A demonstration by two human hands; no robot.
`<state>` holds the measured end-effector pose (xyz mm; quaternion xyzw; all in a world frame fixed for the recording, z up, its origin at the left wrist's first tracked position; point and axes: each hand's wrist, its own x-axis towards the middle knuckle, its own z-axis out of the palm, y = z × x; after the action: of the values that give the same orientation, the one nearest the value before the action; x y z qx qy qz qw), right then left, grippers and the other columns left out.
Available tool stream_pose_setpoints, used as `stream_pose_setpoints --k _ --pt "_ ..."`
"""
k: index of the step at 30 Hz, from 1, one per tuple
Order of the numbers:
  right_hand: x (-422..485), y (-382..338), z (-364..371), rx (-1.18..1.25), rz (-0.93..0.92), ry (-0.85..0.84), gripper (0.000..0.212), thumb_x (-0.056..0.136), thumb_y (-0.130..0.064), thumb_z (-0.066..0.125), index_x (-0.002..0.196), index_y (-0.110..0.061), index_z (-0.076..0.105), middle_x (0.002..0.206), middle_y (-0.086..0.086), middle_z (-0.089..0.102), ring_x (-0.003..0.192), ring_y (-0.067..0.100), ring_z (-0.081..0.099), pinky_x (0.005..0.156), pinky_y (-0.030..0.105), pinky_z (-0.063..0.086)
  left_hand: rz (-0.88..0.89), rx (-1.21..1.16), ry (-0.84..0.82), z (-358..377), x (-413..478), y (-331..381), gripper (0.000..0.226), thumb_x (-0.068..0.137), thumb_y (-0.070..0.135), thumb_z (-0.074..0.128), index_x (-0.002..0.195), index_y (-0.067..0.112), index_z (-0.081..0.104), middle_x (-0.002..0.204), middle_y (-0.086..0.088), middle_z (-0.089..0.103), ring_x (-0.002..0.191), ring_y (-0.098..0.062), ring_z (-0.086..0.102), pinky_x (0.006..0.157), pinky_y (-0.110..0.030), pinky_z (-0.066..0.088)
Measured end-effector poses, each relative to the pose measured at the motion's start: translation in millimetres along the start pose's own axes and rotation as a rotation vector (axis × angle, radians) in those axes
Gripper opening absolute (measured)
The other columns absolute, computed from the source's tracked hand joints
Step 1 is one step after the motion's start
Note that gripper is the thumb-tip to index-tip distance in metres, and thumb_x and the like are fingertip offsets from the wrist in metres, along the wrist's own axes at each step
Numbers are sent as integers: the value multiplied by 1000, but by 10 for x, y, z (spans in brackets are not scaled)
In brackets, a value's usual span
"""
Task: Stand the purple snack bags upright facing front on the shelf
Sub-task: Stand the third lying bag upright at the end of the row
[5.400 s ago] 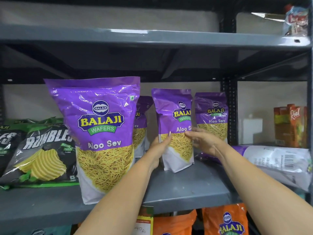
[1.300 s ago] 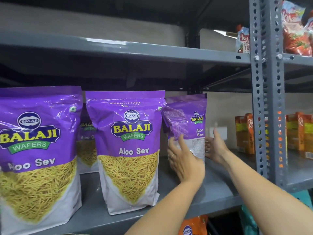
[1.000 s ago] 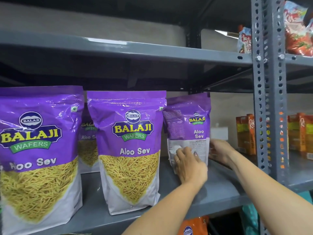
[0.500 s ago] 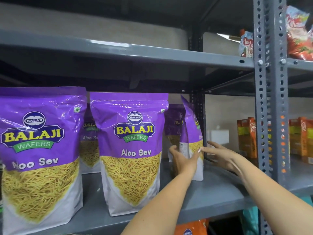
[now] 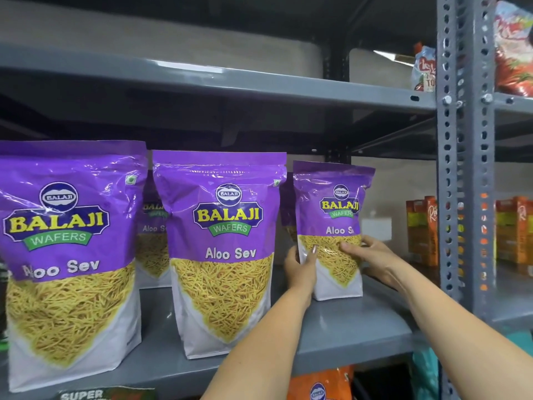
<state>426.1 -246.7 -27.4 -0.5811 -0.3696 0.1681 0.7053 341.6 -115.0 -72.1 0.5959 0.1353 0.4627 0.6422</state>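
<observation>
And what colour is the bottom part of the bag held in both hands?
White, below the yellow sev picture on the bag; the head view shows it best.

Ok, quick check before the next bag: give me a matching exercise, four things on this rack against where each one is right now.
Things:
1. small purple bag
2. middle purple bag
3. orange juice cartons
4. red snack bags

Places or states:
A. on the top shelf, right of the grey post
B. standing free, front facing out
C. held on both sides by left hand and right hand
D. far back, right of the purple bags

Pairs: 1-C, 2-B, 3-D, 4-A
</observation>
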Motion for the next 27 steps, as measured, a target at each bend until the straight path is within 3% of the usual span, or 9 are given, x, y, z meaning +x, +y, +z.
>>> stream_pose_setpoints --k 1,4,7,10,13,18,20,24,27 --pt "-9 5 5 -5 3 18 93 23 -34 97 104 -6 63 79 4 74 62 16 73 44 20 52 3 14 -8 -11 7 -9 28 85 26 68 109 13 65 109 -10 71 104 -27 67 95 -47 53" --pt "44 59 -27 -65 26 56 81 52 -33 91 123 -9 59 92 1 72 77 17 70 56 27 52 -3 57 -6 -8 -20 5 22 88 25 65 108 15 63 110 -9 70 105 -26 66 94 -43 53" --pt "54 109 -43 -179 0 100 90 49 -44 90 127 -14 58 105 1 71 86 14 67 64 29 50 36 158 16 -5 -56 35 34 90 31 62 117 11 60 115 -10 68 109 -27 63 90 -35 50" --pt "26 132 -36 -244 -27 122 55 72 -36 78 120 -16 60 105 1 70 85 12 66 65 29 50 46 269 34 -9 -105 64 40 91 35 59 119 6 57 114 -15 67 106 -33 61 77 -29 43" --pt "-24 121 -37 -299 -2 131 40 73 -43 76 106 -31 57 108 1 70 93 17 67 76 38 55 39 298 31 -14 -166 117 42 92 36 57 122 7 55 118 -14 66 109 -33 60 80 -31 43" --pt "-244 33 -21 -305 22 87 42 80 -41 70 115 -33 49 105 -6 65 86 4 61 62 28 48 37 321 1 -83 -326 197 41 92 37 57 121 9 54 118 -13 65 110 -32 60 79 -30 42" --pt "-367 -14 -11 -355 25 73 50 75 -50 72 117 -35 50 110 -5 65 90 7 62 66 29 50 40 326 -24 -133 -416 233 43 92 40 57 123 11 52 120 -11 64 112 -31 59 86 -34 45" --pt "-596 -48 -24 -426 11 74 77 62 -63 71 129 -31 48 124 -2 64 108 17 63 89 42 53 114 341 -44 -225 -616 296 39 91 40 58 115 9 55 112 -14 67 106 -33 61 84 -37 47" --pt "-787 -81 -2 -443 -1 63 80 68 -60 67 137 -27 44 127 -2 63 105 13 63 77 36 55 163 342 -46 -271 -784 332 37 90 39 60 114 11 58 114 -13 68 108 -31 62 89 -38 49"
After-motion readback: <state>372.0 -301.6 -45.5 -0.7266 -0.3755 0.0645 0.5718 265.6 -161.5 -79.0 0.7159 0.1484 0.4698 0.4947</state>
